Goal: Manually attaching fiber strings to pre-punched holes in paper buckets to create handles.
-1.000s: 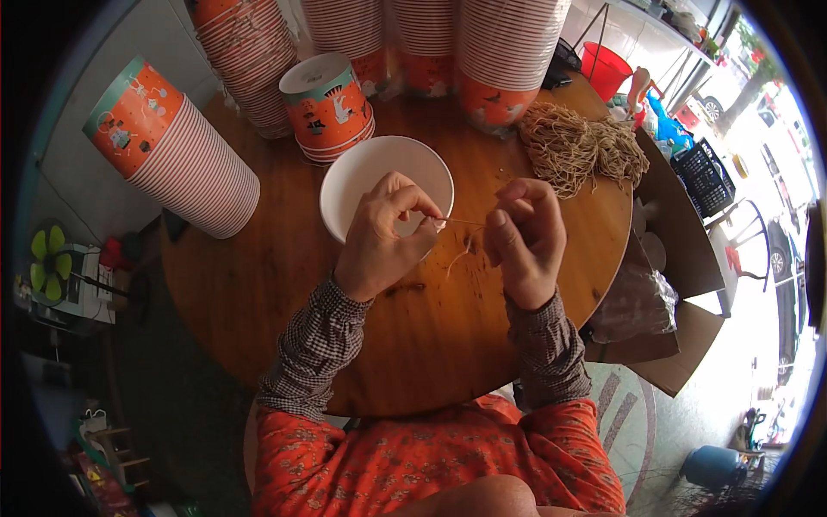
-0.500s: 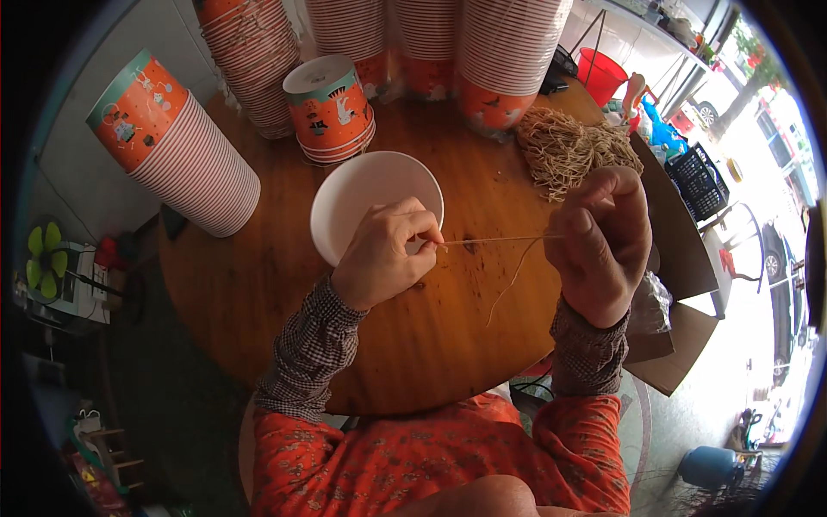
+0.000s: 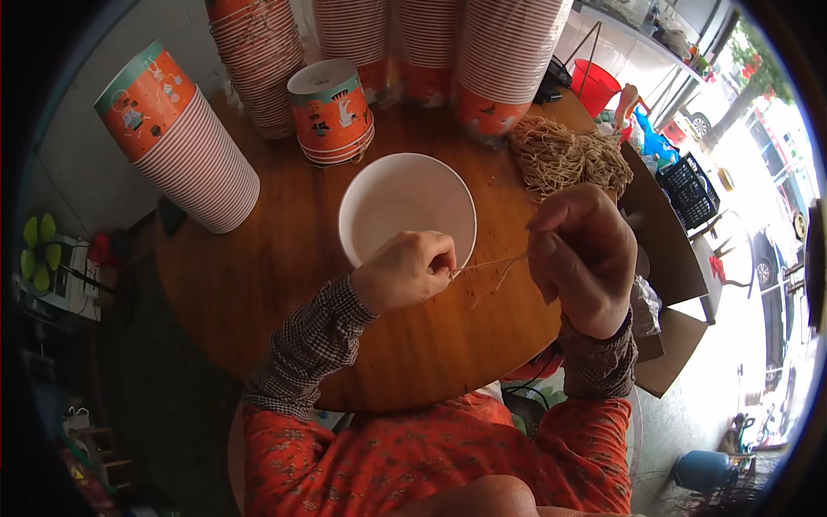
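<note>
A thin tan strand (image 3: 489, 264) runs between my two hands over the table. My left hand (image 3: 407, 271) pinches its left end, fingers closed. My right hand (image 3: 590, 258) holds the other end between thumb and forefinger, and a short loose tail hangs below. Just beyond my left hand, partly covered by it, is a round white tub (image 3: 407, 194), white inside. A tangled bundle of similar tan strands (image 3: 568, 155) lies past my right hand.
Tall stacks of orange patterned paper tubs (image 3: 194, 155) line the back and left of the round wooden table (image 3: 413, 362). A short stack (image 3: 332, 112) sits behind the white tub. At right are a cardboard box (image 3: 672, 345), a black crate (image 3: 689, 189) and a red bucket (image 3: 594, 86).
My hands have come closer together, and the span of strand between them is shorter. My left hand has shifted right and nearer me. The white tub appears further right.
</note>
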### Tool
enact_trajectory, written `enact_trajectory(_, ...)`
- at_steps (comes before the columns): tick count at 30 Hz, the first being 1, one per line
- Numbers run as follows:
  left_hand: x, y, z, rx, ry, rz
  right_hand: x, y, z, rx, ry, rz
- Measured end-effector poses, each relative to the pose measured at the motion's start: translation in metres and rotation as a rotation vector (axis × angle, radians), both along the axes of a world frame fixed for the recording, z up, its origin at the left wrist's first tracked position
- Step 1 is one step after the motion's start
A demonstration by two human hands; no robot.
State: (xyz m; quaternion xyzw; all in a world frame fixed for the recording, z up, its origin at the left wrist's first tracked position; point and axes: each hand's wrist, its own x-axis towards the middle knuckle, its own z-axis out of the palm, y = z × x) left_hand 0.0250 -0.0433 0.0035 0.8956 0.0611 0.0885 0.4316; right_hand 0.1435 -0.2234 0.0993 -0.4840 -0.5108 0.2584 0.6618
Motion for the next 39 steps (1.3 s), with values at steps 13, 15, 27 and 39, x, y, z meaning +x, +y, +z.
enact_trajectory(13, -0.003, 0.005, 0.018, -0.032, 0.131, -0.296, 0.018, 0.036, 0.018, -0.109, 0.329, 0.118)
enact_trajectory(15, -0.005, 0.004, 0.017, -0.047, 0.183, -0.332, 0.030, 0.036, 0.025, -0.020, 0.496, 0.213)
enact_trajectory(27, -0.027, -0.003, 0.000, 0.191, -0.120, -0.282, 0.066, 0.035, 0.085, 0.260, 0.140, 0.011)
enact_trajectory(39, -0.057, 0.071, 0.003, 0.743, -0.337, 0.066, 0.111, 0.022, 0.039, 0.237, 0.430, -0.099)
